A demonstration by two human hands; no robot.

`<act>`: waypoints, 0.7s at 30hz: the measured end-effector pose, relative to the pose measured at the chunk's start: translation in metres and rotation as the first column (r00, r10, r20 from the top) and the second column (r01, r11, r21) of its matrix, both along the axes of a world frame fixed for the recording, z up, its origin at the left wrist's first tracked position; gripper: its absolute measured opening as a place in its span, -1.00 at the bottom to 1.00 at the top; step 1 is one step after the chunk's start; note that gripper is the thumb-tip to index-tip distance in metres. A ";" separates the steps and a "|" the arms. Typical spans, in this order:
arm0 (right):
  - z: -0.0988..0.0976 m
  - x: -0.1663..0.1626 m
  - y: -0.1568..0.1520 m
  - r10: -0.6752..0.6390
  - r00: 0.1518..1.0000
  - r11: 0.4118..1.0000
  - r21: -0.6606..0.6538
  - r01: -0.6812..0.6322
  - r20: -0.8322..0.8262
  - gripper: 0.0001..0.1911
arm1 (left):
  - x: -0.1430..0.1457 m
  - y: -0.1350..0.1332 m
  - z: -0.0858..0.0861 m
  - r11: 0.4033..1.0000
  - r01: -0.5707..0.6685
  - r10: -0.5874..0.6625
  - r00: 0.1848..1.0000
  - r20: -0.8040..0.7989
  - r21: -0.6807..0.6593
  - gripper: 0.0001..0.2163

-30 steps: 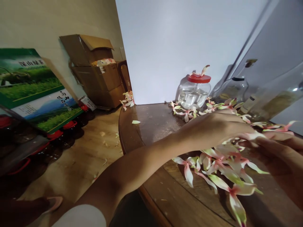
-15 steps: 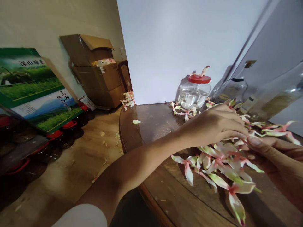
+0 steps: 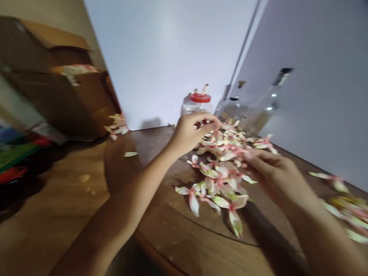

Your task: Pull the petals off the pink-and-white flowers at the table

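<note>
A heap of pink, white and pale green flowers point(image 3: 227, 172) with pointed petals lies on a round brown wooden table point(image 3: 161, 234). My left hand point(image 3: 188, 132) reaches to the far side of the heap, its fingers curled and meeting the thumb near the flowers. Whatever sits between those fingertips is too blurred to name. On the heap's right side, my right hand point(image 3: 273, 168) has thumb and fingers pinched on a pinkish flower at its edge. Behind my left hand stands a clear jar with a red lid point(image 3: 200, 98), with a bit of flower on top.
Clear glass bottles point(image 3: 263, 111) stand at the back right along a pale panel point(image 3: 172, 57). More flowers point(image 3: 350, 214) lie at the right table edge, and others point(image 3: 117, 124) at the back left. Cardboard boxes point(image 3: 57, 96) are stacked on the left above the wooden floor point(image 3: 71, 199).
The view has swung right. My hands, close together over the flowers before, are now apart: the left is farther back near the jar, the right at the heap's right side.
</note>
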State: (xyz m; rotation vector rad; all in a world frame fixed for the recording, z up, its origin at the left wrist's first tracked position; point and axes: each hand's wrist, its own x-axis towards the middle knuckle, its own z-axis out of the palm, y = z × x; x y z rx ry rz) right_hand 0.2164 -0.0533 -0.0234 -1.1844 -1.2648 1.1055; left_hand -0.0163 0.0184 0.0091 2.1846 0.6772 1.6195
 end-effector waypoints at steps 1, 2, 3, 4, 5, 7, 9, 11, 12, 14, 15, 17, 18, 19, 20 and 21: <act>0.001 -0.001 -0.001 0.065 0.998 0.998 -0.003 -0.065 0.004 -0.71 | 0.003 -0.003 -0.001 0.997 0.024 -0.018 0.997 -0.081 0.074 -0.91; 0.001 -0.002 -0.001 0.118 0.993 0.993 0.005 -0.118 0.012 -0.74 | 0.008 -0.006 -0.003 0.991 0.043 -0.024 0.988 -0.154 0.124 -0.95; 0.000 -0.002 0.000 0.156 0.988 0.987 0.020 -0.157 0.016 -0.76 | 0.012 -0.010 -0.006 0.986 0.070 -0.036 0.976 -0.216 0.154 -0.96; -0.001 -0.002 0.000 0.171 0.985 0.984 0.045 -0.171 0.005 -0.76 | 0.017 -0.013 -0.009 0.980 0.095 -0.046 0.964 -0.263 0.176 -0.94; -0.001 -0.002 0.000 0.178 0.984 0.982 0.069 -0.177 -0.011 -0.75 | 0.021 -0.015 -0.012 0.976 0.109 -0.049 0.954 -0.294 0.189 -0.92; -0.001 -0.002 -0.002 0.194 0.980 0.978 0.087 -0.190 -0.045 -0.73 | 0.029 -0.019 -0.018 0.972 0.088 -0.012 0.944 -0.330 0.216 -0.91; 0.001 -0.003 -0.003 0.177 0.981 0.982 0.080 -0.172 -0.074 -0.68 | 0.032 -0.019 -0.022 0.965 0.039 0.046 0.948 -0.314 0.258 -0.90; 0.003 -0.004 -0.005 0.157 0.984 0.985 0.080 -0.150 -0.079 -0.63 | 0.033 -0.018 -0.023 0.959 0.026 0.061 0.953 -0.296 0.283 -0.89; 0.005 -0.005 -0.005 0.155 0.984 0.986 0.077 -0.148 -0.092 -0.61 | 0.032 -0.017 -0.023 0.957 0.016 0.069 0.957 -0.282 0.289 -0.89; 0.005 -0.006 -0.006 0.156 0.980 0.987 0.068 -0.148 -0.124 -0.59 | 0.030 -0.017 -0.023 0.961 -0.004 0.076 0.965 -0.250 0.275 -0.89; 0.005 -0.006 -0.006 0.156 0.978 0.987 0.063 -0.148 -0.139 -0.59 | 0.029 -0.017 -0.023 0.968 -0.020 0.080 0.969 -0.234 0.250 -0.89; 0.004 -0.005 -0.006 0.153 0.976 0.988 0.059 -0.145 -0.156 -0.60 | 0.026 -0.017 -0.024 0.982 -0.056 0.093 0.975 -0.202 0.182 -0.89; 0.003 -0.004 -0.006 0.155 0.974 0.987 0.060 -0.147 -0.163 -0.60 | 0.024 -0.016 -0.025 0.986 -0.090 0.116 0.975 -0.188 0.144 -0.89; 0.001 -0.003 -0.004 0.161 0.972 0.986 0.064 -0.153 -0.170 -0.61 | 0.021 -0.013 -0.027 0.985 -0.135 0.152 0.972 -0.180 0.103 -0.87; 0.000 -0.001 -0.003 0.167 0.971 0.985 0.068 -0.158 -0.173 -0.60 | 0.017 -0.009 -0.029 0.985 -0.164 0.173 0.968 -0.181 0.062 -0.81; -0.001 0.001 -0.001 0.171 0.970 0.984 0.073 -0.161 -0.172 -0.60 | 0.011 -0.003 -0.032 0.984 -0.174 0.177 0.966 -0.188 0.028 -0.72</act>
